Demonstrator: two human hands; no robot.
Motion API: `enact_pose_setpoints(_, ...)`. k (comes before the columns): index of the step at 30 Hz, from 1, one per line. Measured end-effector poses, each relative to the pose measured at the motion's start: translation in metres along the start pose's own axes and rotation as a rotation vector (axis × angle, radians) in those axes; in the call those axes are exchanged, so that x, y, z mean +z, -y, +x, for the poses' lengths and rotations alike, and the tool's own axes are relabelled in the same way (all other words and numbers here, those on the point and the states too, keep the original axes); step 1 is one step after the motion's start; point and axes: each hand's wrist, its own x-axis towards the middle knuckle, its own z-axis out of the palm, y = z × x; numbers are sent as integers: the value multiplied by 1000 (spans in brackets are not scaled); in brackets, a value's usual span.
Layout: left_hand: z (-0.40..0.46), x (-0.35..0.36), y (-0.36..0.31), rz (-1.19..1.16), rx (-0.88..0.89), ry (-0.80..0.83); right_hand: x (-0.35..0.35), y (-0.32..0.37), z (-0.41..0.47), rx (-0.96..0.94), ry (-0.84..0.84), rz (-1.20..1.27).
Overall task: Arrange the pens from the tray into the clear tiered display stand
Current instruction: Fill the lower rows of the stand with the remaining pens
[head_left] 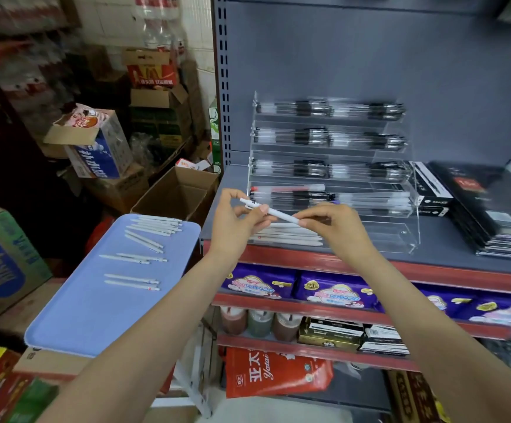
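Observation:
A white pen (278, 214) is held level in front of the clear tiered display stand (413, 206). My left hand (239, 218) pinches its clip end and my right hand (330, 227) pinches its tip end. The stand's upper tiers hold rows of black and clear pens; a red pen (287, 188) lies on a lower tier. Several white pens (287, 236) lie in the bottom tier, partly hidden behind my hands. The blue tray (95, 315) to the left carries several more white pens (153, 230).
The stand sits on a grey shelf (449, 254) with a red front edge. Black boxes (492, 209) are stacked right of it. Purple packets (333, 291) fill the shelf below. An open cardboard box (181, 193) and other cartons stand behind the tray.

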Motion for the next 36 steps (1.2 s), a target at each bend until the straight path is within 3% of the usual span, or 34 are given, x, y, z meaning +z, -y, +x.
enact_pose_setpoints(5, 6, -17, 8, 522, 141, -181, -6, -13, 6, 25, -56, -208)
enact_pose_setpoints(10, 15, -32, 11, 806, 60, -34, 6, -19, 12, 14, 18, -330)
enact_pose_setpoints(17, 18, -33, 9, 842, 61, 39, 14, -16, 19, 37, 97, -500)
enact_pose_setpoints(27, 18, -33, 10, 813, 56, 30, 26, -2, 20, 9, 121, -530)
enact_pose_setpoints(32, 13, -46, 5, 786, 85, -15, 42, 23, 16, -84, 31, -347)
enact_pose_setpoints(36, 2, -87, 4, 885, 107, -32, 81, 61, 16, -161, 54, -247)
